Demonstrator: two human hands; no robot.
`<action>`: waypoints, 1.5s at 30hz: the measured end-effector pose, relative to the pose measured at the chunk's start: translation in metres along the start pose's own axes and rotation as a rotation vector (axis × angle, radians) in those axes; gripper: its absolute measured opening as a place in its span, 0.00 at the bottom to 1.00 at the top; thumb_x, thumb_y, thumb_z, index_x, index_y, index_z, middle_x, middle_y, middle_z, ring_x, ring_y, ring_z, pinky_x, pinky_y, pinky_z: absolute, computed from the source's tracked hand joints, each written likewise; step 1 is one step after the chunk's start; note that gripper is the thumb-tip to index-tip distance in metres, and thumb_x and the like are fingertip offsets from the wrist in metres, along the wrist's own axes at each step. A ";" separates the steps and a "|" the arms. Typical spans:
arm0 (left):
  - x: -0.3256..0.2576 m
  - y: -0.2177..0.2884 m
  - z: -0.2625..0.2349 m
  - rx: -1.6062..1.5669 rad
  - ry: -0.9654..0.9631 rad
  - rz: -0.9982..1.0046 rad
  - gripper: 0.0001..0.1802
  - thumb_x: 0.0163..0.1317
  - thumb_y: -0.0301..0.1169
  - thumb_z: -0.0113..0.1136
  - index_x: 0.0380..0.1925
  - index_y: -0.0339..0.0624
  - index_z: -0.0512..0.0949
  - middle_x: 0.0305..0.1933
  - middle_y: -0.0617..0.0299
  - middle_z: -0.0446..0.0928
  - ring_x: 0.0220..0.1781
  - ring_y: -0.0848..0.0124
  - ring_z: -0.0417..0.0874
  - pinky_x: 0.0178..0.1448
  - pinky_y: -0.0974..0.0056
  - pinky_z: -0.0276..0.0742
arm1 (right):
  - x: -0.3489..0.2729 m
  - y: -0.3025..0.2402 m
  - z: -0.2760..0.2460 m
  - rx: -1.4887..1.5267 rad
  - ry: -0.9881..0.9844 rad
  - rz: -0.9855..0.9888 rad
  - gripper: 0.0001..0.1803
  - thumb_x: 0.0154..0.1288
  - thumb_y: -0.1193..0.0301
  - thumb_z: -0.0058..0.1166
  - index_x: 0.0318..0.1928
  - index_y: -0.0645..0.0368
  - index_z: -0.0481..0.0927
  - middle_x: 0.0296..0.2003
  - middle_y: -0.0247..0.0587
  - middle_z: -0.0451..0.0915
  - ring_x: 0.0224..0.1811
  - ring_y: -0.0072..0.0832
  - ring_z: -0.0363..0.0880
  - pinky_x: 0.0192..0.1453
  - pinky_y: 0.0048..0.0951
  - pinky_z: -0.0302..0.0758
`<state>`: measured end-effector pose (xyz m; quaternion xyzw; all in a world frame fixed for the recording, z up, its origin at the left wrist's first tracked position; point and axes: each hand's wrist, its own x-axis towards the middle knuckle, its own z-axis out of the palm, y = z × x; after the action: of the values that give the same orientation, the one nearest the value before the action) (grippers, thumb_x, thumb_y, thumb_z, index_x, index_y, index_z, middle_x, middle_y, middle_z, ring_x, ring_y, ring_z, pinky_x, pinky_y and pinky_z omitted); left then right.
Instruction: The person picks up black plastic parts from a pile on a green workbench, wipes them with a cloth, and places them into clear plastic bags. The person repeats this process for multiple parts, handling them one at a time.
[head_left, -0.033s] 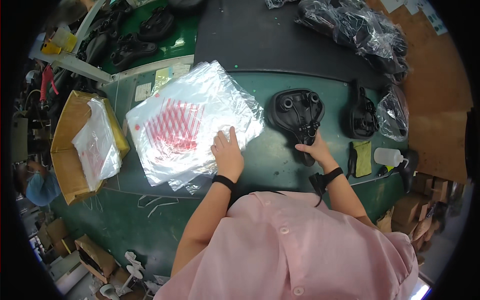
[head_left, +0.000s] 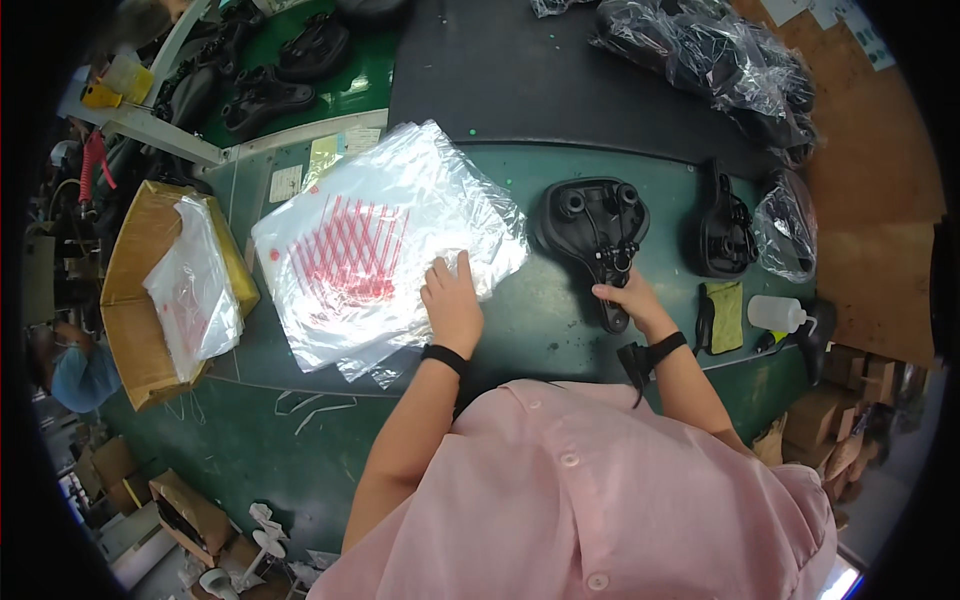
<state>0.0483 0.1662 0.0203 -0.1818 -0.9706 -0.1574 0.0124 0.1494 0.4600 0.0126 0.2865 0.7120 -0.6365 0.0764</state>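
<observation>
A black bicycle saddle [head_left: 580, 235] lies underside up on the green worktable, its rails and two round bumpers showing. My right hand [head_left: 640, 302] grips it by the narrow nose, thumb on the near side; its other fingers are partly hidden. To the left is a fanned stack of clear plastic bags [head_left: 440, 205] printed with red lines. Resting on the stack's near right part, my left hand [head_left: 455, 308] has its fingers stretched out and holds nothing I can see.
A second saddle [head_left: 722, 230] and a bagged one [head_left: 785, 225] stand at the right. Nearer are a yellow-green cloth pad [head_left: 722, 318] and a white squeeze bottle [head_left: 776, 313]. More wrapped saddles [head_left: 700, 60] sit far right. A cardboard box [head_left: 125, 300] with bags stands left.
My left hand has slid very slightly left over the bags. The saddle's nose has shifted a little in my right hand.
</observation>
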 end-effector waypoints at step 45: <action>0.033 -0.079 -0.132 -1.256 0.260 -0.545 0.12 0.65 0.31 0.58 0.42 0.35 0.83 0.14 0.71 0.68 0.15 0.85 0.62 0.18 0.74 0.55 | 0.016 -0.155 0.161 -0.933 -0.351 -0.668 0.28 0.45 0.77 0.64 0.50 0.56 0.71 0.47 0.44 0.76 0.47 0.44 0.77 0.44 0.40 0.75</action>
<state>-0.0148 0.0668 0.1245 0.1160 -0.6976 -0.7068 -0.0189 0.0168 0.3077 0.1102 -0.1259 0.9445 -0.2841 0.1062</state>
